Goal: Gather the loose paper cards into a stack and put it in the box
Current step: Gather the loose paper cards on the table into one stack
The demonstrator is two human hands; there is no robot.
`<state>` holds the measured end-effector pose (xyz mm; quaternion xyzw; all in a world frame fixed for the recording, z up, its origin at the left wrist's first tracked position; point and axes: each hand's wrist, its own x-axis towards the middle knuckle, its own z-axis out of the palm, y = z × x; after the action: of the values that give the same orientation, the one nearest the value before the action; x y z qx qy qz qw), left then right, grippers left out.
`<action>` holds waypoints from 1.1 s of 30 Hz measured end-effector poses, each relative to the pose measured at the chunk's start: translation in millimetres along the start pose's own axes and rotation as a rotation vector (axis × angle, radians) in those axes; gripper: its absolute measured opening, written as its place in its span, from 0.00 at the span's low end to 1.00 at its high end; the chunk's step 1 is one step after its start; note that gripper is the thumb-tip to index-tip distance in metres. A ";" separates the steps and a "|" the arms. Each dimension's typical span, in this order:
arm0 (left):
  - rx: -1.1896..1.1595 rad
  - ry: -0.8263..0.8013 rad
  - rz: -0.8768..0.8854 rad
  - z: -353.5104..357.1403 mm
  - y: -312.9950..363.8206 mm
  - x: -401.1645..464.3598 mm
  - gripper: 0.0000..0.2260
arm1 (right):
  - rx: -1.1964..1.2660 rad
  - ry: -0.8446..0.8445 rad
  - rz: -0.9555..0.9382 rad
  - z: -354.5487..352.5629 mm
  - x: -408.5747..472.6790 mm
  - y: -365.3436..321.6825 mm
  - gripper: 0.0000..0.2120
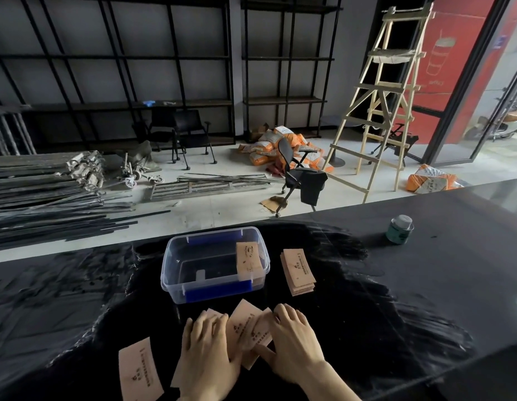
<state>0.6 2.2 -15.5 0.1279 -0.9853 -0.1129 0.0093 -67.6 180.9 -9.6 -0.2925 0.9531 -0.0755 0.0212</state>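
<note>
Several loose tan paper cards lie overlapped on the black counter just in front of me. My left hand rests flat on their left side, fingers spread. My right hand presses on their right side, thumb tucked under a card's edge. One more card lies apart at the lower left. A neat stack of cards sits to the right of the clear plastic box. Inside the box, a few cards lean against its right wall.
A small green-labelled tin stands on the counter at the far right. The counter's far edge runs just behind the box. Beyond it, the floor holds chairs, metal bars, sacks and a wooden ladder.
</note>
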 end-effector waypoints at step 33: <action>-0.643 0.103 -0.047 -21.6 -20.9 20.8 0.23 | 0.217 0.082 -0.099 -9.1 -0.6 14.8 0.22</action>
<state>-13.2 -27.6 0.6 0.1468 -0.8941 -0.4119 0.0965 -76.1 194.5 -2.9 -0.3316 0.9238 -0.1911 0.0100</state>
